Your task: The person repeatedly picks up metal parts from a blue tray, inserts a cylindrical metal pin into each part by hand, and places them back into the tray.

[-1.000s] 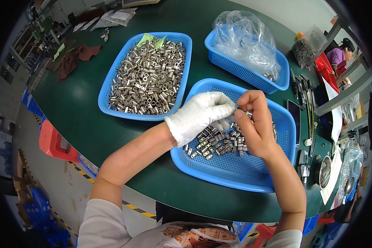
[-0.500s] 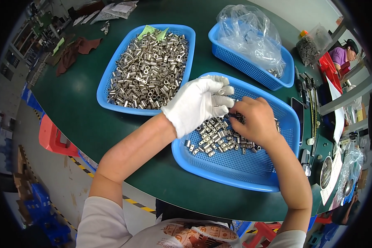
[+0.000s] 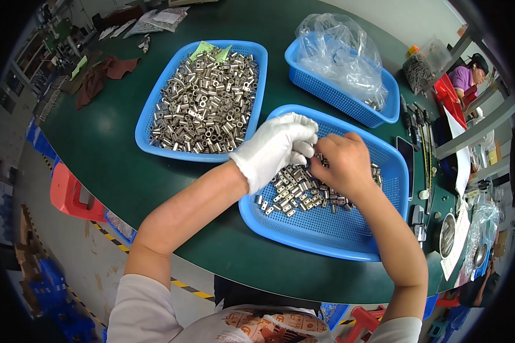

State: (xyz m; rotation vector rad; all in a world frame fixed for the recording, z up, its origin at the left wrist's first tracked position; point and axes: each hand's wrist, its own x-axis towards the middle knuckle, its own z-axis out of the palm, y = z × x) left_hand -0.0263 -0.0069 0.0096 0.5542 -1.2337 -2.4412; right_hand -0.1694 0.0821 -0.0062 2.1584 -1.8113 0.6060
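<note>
My left hand (image 3: pixel 277 146), in a white glove, is held over the far left part of a blue basket (image 3: pixel 320 247). Its fingers are curled in; whatever they hold is hidden. Close against them is my bare right hand (image 3: pixel 344 163), thumb and fingers bent together in a pinch. What lies between its fingertips is too hidden to name. Beneath both hands, small silvery metal blocks with holes (image 3: pixel 292 191) lie in a loose heap on the basket's perforated bottom.
A second blue basket (image 3: pixel 145 117), heaped with metal sleeves (image 3: pixel 206 103), stands left. A third (image 3: pixel 337 91) behind holds a clear plastic bag (image 3: pixel 343 54). Calipers (image 3: pixel 418 223), a phone (image 3: pixel 405 157) and a metal bowl (image 3: pixel 447 234) lie right. A person (image 3: pixel 469 74) sits at far right.
The fingers of my gloved left hand have curled in further, and my right hand has come slightly left, closer to them. The whole view has shifted a little.
</note>
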